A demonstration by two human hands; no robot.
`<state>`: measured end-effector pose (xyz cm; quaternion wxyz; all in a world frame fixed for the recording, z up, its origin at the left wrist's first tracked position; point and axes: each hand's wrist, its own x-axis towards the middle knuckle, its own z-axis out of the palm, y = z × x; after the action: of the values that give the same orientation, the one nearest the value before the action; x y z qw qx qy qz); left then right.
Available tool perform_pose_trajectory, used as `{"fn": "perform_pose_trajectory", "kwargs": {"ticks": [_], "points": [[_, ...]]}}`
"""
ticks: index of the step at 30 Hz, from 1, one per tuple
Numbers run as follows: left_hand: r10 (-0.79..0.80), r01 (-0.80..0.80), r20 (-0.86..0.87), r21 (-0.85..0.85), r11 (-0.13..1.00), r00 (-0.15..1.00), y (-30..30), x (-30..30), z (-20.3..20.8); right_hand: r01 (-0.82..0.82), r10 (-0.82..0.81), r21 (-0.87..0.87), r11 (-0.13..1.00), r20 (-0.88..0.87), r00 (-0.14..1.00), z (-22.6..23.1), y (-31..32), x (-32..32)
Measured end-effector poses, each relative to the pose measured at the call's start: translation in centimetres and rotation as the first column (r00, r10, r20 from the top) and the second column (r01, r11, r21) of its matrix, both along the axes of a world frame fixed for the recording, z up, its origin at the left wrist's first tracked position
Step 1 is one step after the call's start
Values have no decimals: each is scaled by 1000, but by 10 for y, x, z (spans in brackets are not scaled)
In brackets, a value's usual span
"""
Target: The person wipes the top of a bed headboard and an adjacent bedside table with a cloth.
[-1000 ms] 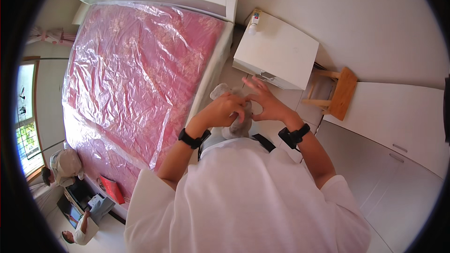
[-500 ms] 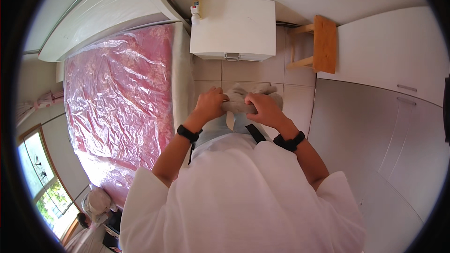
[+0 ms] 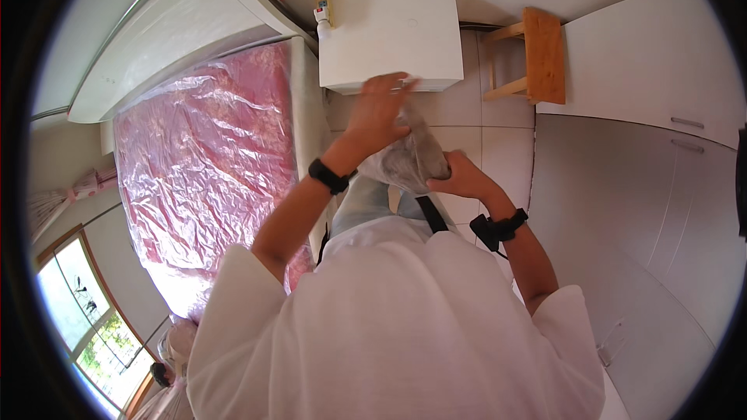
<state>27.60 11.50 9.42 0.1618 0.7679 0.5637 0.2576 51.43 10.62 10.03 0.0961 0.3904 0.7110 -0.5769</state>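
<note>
A crumpled light-grey cloth [image 3: 405, 159] hangs in front of my body, above my lap. My right hand [image 3: 467, 177] is closed on its right edge, with the thumb on the near side. My left hand [image 3: 377, 113] is at the upper left of the cloth. Its fingers are stretched out and partly blurred, the thumb apart from them and near the cloth's top. Whether the left palm touches the cloth is hard to make out. I wear a black band on each wrist.
To the left is a bed [image 3: 210, 155] with a pink cover under clear plastic. A white cabinet [image 3: 389, 31] stands ahead, a small white bottle [image 3: 323, 23] at its left corner. A wooden stool [image 3: 543, 54] is beyond at right, next to large white cupboards [image 3: 622, 187].
My left hand has let go of the cloth's left side and moved up and away from me. The cloth has opened from a bunched roll and hangs looser. My right hand has shifted slightly right.
</note>
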Motion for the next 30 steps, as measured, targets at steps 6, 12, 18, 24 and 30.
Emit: {"fn": "perform_pose_trajectory", "kwargs": {"ticks": [6,12,18,24,30], "points": [[625,-208,445,-684,699,641,-112,-60,-105,474,-599,-430,769,-225,769,-36,-29,-15],[708,342,706,-673,655,34,-127,-66,-145,423,-561,-448,788,-237,793,-17,-30,-29],[535,105,772,-598,795,343,-131,-94,-153,479,-672,-521,707,-283,684,-6,-37,-55],[676,439,737,-614,656,21,-134,-95,-151,589,-732,-440,678,-324,600,-8,-43,-85],[579,280,728,-681,677,368,-95,-112,-100,611,-673,-289,737,-220,707,-45,-23,-89]]}}
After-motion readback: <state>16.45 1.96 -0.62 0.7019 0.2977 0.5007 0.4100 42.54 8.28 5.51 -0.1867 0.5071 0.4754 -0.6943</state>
